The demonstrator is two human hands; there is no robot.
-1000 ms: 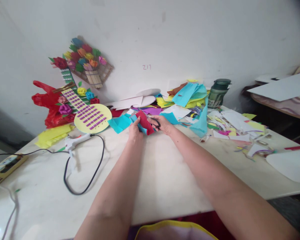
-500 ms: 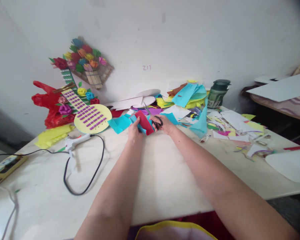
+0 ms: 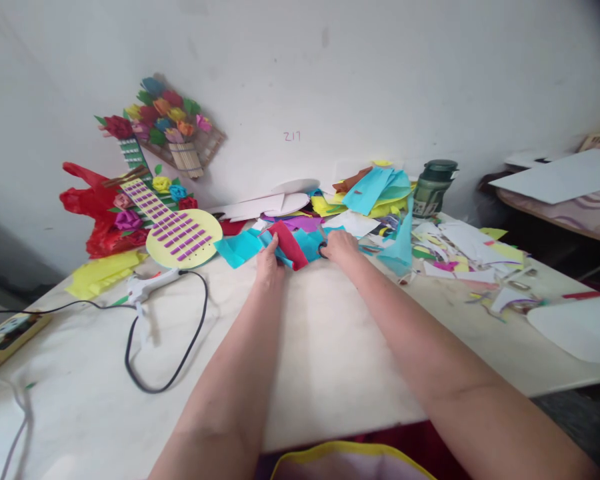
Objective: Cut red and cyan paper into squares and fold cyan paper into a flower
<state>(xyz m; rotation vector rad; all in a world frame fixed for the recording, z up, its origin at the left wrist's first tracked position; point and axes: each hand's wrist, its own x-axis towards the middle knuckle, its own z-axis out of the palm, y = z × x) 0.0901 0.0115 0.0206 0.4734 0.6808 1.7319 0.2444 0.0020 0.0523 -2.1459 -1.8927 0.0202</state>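
Note:
My left hand (image 3: 269, 263) is closed on a red paper strip (image 3: 290, 248) together with blue crepe paper (image 3: 241, 249). The thumb presses on top of them, and the lower fingers are mostly hidden. My right hand (image 3: 342, 248) is closed around the black-handled scissors (image 3: 323, 249), just right of the red strip and over more blue paper. Most of the scissors is covered by that hand, so I cannot tell how far apart the blades stand.
Left lie a white glue gun (image 3: 153, 285) with a looping black cord, a yellow paper guitar shape (image 3: 207, 227) and a power strip (image 3: 13, 337). Behind are paper flowers (image 3: 167, 113) and coloured paper (image 3: 380, 190). A green bottle (image 3: 435, 190) and paper scraps (image 3: 463, 250) are right.
My right hand has moved right with the scissors, away from the red strip, and the blades have dropped from pointing up. My left hand keeps its hold in nearly the same place.

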